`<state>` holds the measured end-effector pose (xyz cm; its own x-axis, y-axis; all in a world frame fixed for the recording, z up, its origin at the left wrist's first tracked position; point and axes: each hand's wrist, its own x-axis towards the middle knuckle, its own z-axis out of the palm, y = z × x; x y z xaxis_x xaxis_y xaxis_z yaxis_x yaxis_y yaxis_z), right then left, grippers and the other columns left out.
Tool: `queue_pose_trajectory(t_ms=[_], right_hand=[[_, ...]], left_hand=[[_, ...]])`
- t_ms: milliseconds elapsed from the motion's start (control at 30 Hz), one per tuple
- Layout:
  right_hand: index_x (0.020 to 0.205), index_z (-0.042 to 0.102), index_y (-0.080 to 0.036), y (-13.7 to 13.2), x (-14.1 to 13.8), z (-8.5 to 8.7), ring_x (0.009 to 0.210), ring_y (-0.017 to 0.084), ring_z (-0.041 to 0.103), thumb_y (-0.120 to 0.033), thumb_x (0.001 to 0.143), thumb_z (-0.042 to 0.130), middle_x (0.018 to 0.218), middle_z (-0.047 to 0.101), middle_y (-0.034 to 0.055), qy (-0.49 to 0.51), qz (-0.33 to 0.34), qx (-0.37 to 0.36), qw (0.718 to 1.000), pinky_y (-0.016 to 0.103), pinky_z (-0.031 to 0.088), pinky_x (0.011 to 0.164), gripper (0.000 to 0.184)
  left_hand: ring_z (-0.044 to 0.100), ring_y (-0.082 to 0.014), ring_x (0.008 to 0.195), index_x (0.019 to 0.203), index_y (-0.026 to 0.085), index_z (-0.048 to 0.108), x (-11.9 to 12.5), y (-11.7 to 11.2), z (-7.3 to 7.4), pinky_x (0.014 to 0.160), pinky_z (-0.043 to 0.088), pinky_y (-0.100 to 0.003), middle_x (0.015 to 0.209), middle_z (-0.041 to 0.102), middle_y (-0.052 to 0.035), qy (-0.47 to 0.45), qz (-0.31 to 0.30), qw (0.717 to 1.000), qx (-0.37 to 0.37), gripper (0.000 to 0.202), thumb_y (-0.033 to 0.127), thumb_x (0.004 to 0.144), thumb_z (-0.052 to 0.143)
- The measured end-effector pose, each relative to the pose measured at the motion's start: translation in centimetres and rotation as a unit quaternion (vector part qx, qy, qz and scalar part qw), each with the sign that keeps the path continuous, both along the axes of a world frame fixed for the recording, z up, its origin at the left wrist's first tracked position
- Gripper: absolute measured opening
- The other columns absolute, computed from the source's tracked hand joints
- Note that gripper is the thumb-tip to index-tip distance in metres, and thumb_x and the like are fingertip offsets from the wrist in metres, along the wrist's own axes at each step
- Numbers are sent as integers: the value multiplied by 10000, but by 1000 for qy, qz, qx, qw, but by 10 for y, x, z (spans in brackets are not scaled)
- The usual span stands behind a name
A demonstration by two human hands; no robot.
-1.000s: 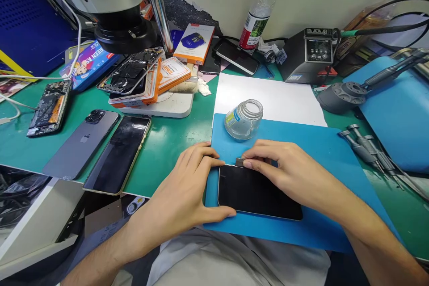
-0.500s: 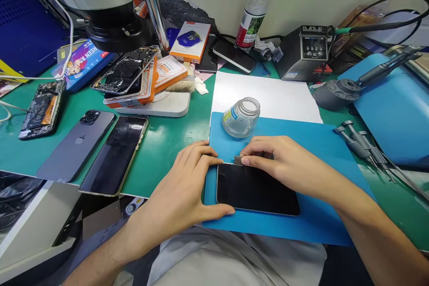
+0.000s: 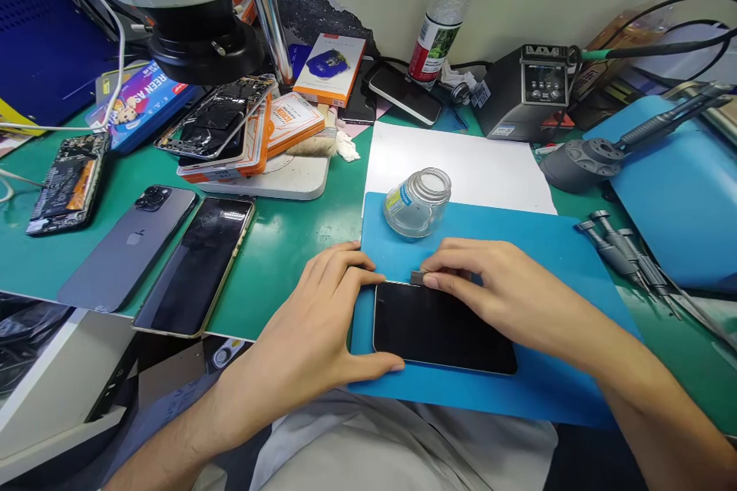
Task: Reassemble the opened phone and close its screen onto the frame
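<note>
A smartphone (image 3: 443,330) with a dark screen lies face up on the blue mat (image 3: 553,261). My left hand (image 3: 314,322) spans the phone's left end, index finger at the top corner and thumb along the near edge, holding it steady. Between thumb and fingers, my right hand (image 3: 484,276) pinches a small flat grey blade (image 3: 417,277), set against the phone's far long edge. How far the blade sits in the seam is too small to tell. Just beyond the hands, a clear glass jar (image 3: 415,207) stands tilted in view on the mat.
Two phones, one grey back-up (image 3: 130,245) and one screen-up (image 3: 199,265), lie to the left. An opened phone (image 3: 69,180) is farther left. A microscope (image 3: 201,38) overhangs boxes. Slim tools (image 3: 622,249), a soldering station (image 3: 521,92) and an iron stand (image 3: 581,163) are at right.
My right hand has slid the blade slightly to the right along the phone's far edge. My left hand keeps its place on the phone. The view has shifted a little.
</note>
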<state>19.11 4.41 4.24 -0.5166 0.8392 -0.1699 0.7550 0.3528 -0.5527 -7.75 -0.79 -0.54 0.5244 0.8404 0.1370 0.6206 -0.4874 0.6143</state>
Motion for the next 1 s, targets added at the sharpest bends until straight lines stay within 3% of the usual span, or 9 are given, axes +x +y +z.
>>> queue_pose_trajectory(t_ms=[200, 400, 700, 1000], right_hand=[[1016, 844, -301, 6, 3, 6, 959, 195, 762, -381, 1078, 571, 1072, 814, -3, 0, -3, -36, 999, 308, 581, 797, 291], [1064, 818, -260, -16, 6, 2, 860, 209, 716, -359, 1108, 495, 1012, 776, 50, -19, -3, 65, 998, 332, 527, 726, 341], [947, 827, -282, 7, 8, 9, 883, 192, 747, -360, 1067, 574, 1029, 806, 2, 9, 1, -45, 999, 294, 564, 735, 291], [1047, 800, -275, -19, 18, 6, 983, 220, 718, -370, 1096, 487, 1093, 780, 29, 1, -33, -7, 999, 356, 524, 843, 331]], left_hand=[[448, -408, 1541, 1381, 227, 517, 1, 1, -1, 1208, 501, -672, 1467, 573, -143, 3, 0, 1000, -5, 766, 547, 832, 944], [466, -414, 1540, 1385, 244, 499, 0, 0, -3, 1193, 524, -669, 1462, 591, -142, 6, 1, 1000, 5, 770, 542, 832, 945], [455, -406, 1540, 1393, 246, 501, 1, 0, -3, 1200, 518, -662, 1469, 587, -133, 16, 0, 1000, 2, 757, 529, 841, 936], [450, -407, 1541, 1400, 266, 483, -1, 0, -4, 1197, 510, -670, 1489, 562, -123, 21, -3, 1000, 7, 734, 514, 864, 918]])
